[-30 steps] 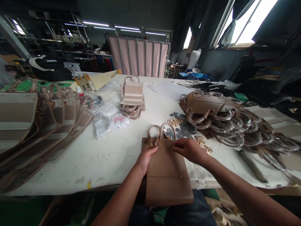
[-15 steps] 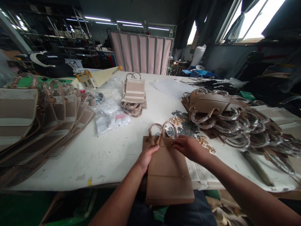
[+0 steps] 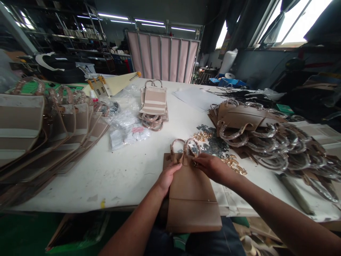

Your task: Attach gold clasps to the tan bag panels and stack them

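Observation:
A brown bag panel (image 3: 193, 199) with two plastic-wrapped handles (image 3: 191, 145) lies over the table's front edge and my lap. My left hand (image 3: 167, 176) grips its upper left part, the thumb pressed on the panel beside a handle tab. My right hand (image 3: 213, 167) is closed in a pinch at the panel's upper right, just below the right handle's end. A small gold-coloured glint shows at those fingertips; what it is I cannot make out. Gold metal fittings (image 3: 234, 164) lie just beyond the right hand, and small dark metal pieces (image 3: 213, 145) are spread behind the handles.
A large heap of brown bag panels with wrapped handles (image 3: 255, 128) covers the table's right side. Striped beige panels (image 3: 21, 117) are stacked at the left. A smaller stack (image 3: 154, 101) stands farther back, beside clear plastic bags (image 3: 128, 131). A dark rod-like tool (image 3: 295, 192) lies front right.
The whole view has shifted slightly. My right hand has moved a little closer to the right handle's end; my left hand keeps its grip on the panel.

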A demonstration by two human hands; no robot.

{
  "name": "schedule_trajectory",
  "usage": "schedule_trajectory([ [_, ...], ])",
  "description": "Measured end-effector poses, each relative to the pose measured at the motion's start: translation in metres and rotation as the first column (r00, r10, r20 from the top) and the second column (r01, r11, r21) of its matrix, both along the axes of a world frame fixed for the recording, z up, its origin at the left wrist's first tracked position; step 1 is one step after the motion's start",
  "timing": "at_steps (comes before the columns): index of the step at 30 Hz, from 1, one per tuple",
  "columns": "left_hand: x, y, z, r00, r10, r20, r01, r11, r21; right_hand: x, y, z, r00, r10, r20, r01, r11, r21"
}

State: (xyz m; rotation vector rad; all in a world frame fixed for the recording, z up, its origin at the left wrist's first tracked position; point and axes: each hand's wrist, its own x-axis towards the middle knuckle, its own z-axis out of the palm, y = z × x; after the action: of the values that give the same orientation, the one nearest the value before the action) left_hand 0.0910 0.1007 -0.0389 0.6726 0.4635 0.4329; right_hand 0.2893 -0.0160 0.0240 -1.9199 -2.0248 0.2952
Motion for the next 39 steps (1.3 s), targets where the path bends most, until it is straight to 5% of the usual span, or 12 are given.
schedule_trajectory([
  [19,-0.001,0.001,-0.006,0.996,0.004,-0.093,-0.012,0.996,-0.093,0.005,0.003,-0.01,0.986,0.031,0.163,-0.042,0.997,0.064],
  [25,-0.002,0.0,-0.006,0.995,0.017,-0.096,-0.024,0.997,-0.078,0.003,0.005,-0.016,0.996,-0.026,0.087,0.018,0.996,0.091],
  [32,0.0,0.0,-0.008,0.997,0.019,-0.08,-0.023,0.999,-0.046,0.004,0.001,-0.005,0.993,0.023,-0.112,-0.018,0.999,0.047],
  [39,-0.002,0.0,-0.008,0.993,0.038,-0.11,-0.041,0.999,-0.022,-0.002,0.004,-0.011,0.98,-0.084,-0.182,0.098,0.993,0.068],
])
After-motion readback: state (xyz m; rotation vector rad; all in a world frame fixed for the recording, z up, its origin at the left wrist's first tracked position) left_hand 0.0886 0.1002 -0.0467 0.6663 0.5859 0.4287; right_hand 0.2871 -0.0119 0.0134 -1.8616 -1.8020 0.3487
